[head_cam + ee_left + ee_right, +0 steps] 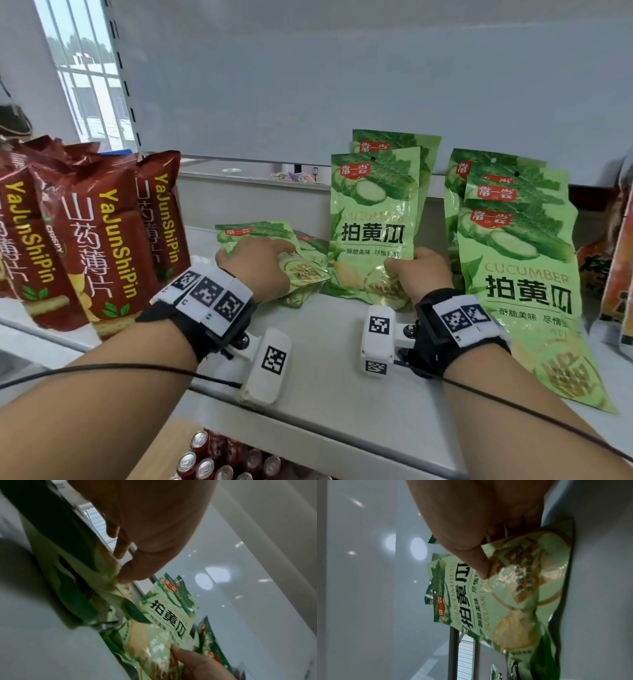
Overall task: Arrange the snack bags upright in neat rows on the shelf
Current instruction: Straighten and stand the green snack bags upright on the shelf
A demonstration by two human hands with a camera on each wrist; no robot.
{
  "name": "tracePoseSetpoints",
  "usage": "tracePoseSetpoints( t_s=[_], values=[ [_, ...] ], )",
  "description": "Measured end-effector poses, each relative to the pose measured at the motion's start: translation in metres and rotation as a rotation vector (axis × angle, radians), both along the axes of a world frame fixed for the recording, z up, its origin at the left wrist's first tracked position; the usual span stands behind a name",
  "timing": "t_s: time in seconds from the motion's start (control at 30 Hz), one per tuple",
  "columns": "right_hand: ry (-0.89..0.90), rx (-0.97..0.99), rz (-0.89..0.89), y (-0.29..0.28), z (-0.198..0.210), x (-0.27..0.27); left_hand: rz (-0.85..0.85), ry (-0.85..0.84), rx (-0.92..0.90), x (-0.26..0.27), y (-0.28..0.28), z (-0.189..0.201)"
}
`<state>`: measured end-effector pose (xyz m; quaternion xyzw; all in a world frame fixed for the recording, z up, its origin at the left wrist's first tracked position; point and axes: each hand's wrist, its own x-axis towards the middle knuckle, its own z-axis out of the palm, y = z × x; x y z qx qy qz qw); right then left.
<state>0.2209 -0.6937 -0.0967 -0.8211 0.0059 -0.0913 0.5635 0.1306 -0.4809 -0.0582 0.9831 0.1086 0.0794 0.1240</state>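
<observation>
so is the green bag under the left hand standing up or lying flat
Lying flat: the green bag lies face up on the shelf under the left hand, unlike the upright bag beside it.

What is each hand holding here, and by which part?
Right hand pinches the upright cucumber bag near its bottom; left hand grips the flat-lying cucumber bag mid-body.

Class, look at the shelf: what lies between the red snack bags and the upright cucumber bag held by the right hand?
In the head view, flat cucumber bags lie there, under the left hand.
</observation>
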Motion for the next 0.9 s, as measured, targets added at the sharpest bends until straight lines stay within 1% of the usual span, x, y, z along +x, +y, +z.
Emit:
tracePoseSetpoints(
  t_s=[0.07, 0.13, 0.2, 0.27, 0.37, 0.47, 0.5, 0.6, 0.73, 0.9],
  values=[
    [-0.06, 0.012, 0.014, -0.001, 0.002, 0.0, -0.057, -0.117, -0.226, 0.003, -0.007, 0.0],
    [-0.126, 0.09, -0.004, -0.001, 0.007, -0.003, -0.119, -0.242, -0.463, 0.007, -0.017, -0.002],
    [-0.166, 0.17, -0.048, -0.001, 0.014, -0.008, -0.129, -0.311, -0.619, 0.013, -0.024, -0.002],
    [-0.198, 0.248, -0.059, -0.003, 0.018, -0.011, -0.152, -0.296, -0.732, 0.02, -0.029, -0.003],
    [-0.254, 0.328, -0.028, -0.006, 0.021, -0.015, -0.208, -0.218, -0.909, 0.029, -0.036, -0.003],
    [-0.241, 0.376, 0.01, -0.006, 0.019, -0.019, -0.236, -0.219, -1.19, 0.04, -0.043, -0.009],
    [-0.23, 0.378, 0.019, -0.006, 0.019, -0.02, -0.237, -0.229, -1.25, 0.043, -0.045, -0.011],
    [-0.177, 0.36, 0.089, -0.004, 0.016, -0.021, -0.199, -0.275, -1.337, 0.052, -0.045, -0.016],
    [-0.031, 0.3, 0.214, 0.002, 0.008, -0.02, -0.185, -0.359, -1.378, 0.062, -0.047, -0.017],
    [-0.033, 0.286, 0.207, 0.004, 0.009, -0.02, -0.225, -0.417, -1.378, 0.073, -0.046, -0.02]
  ],
)
